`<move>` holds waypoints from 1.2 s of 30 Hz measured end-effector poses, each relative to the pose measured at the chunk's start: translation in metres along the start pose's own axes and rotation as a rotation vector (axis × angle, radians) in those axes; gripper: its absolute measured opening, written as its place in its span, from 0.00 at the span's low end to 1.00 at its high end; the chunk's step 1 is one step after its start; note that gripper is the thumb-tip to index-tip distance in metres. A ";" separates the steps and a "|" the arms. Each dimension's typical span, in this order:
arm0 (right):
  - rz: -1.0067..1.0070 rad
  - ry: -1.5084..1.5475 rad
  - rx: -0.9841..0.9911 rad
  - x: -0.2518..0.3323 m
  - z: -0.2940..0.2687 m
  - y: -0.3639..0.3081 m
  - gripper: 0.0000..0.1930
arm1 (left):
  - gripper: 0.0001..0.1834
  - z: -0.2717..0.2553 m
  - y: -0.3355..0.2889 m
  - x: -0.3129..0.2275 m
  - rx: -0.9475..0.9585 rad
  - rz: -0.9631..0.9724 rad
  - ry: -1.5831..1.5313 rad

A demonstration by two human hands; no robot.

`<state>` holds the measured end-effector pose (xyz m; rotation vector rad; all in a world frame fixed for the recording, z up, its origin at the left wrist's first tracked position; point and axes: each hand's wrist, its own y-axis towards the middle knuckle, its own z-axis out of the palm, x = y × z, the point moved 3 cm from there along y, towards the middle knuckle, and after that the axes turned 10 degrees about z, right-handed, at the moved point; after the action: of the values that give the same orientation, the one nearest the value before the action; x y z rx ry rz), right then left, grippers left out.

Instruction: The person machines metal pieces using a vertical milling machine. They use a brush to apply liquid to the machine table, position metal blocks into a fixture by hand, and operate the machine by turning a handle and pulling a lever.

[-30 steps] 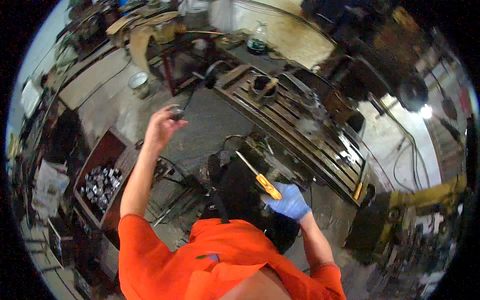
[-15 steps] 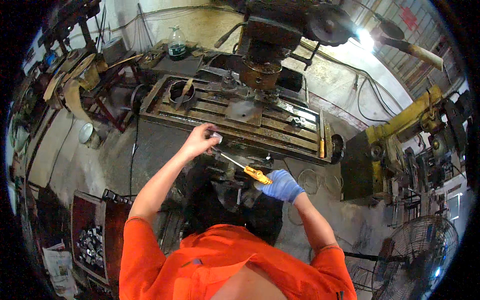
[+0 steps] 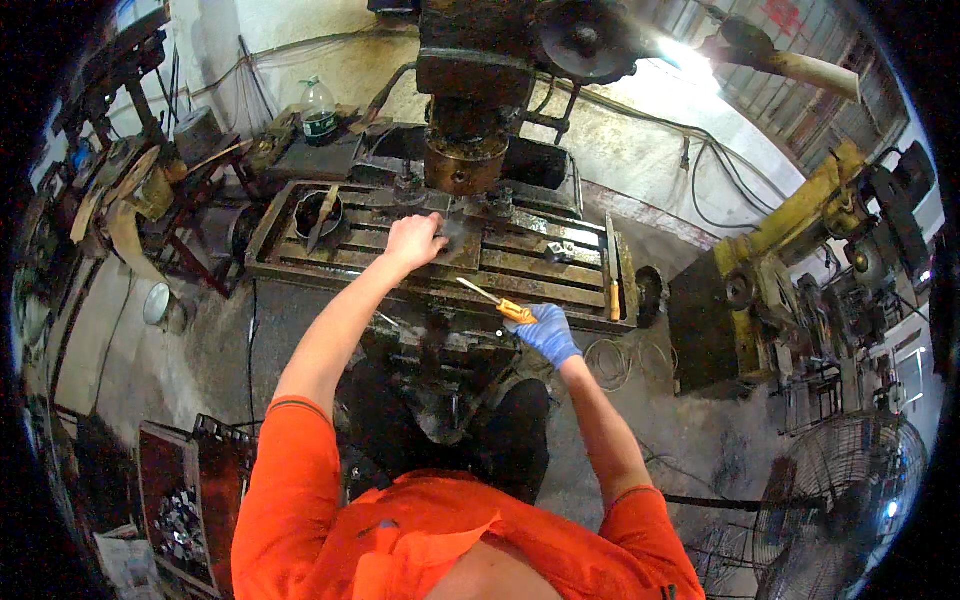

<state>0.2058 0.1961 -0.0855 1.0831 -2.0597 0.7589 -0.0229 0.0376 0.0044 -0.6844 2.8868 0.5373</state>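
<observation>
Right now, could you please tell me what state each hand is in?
Left hand: over the slotted table; cannot tell whether it holds anything.
Right hand: closed around a yellow-handled tool.

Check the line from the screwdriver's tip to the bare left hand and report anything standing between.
Nothing visible stands between the yellow-handled screwdriver, in the gloved right hand, and the left hand; the slotted machine table shows behind the gap. The spindle head is beyond the left hand.

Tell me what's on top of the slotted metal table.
On the table are a dark bowl with a stick, small metal pieces and a yellow-handled file. Whatever lies directly under the left hand is covered.
</observation>
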 end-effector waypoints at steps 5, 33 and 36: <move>0.203 -0.131 -0.128 0.022 0.008 -0.025 0.20 | 0.13 -0.002 -0.013 0.014 -0.015 0.030 -0.054; -1.042 0.470 -0.725 0.267 -0.331 -0.117 0.16 | 0.21 0.035 0.039 0.037 -0.161 -0.270 -0.270; -1.142 0.548 -0.503 0.320 -0.358 -0.139 0.17 | 0.21 0.035 0.046 0.029 -0.148 -0.254 -0.320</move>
<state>0.2957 0.2486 0.4033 1.3021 -0.8343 -0.0698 -0.0678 0.0768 -0.0195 -0.8799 2.4384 0.7519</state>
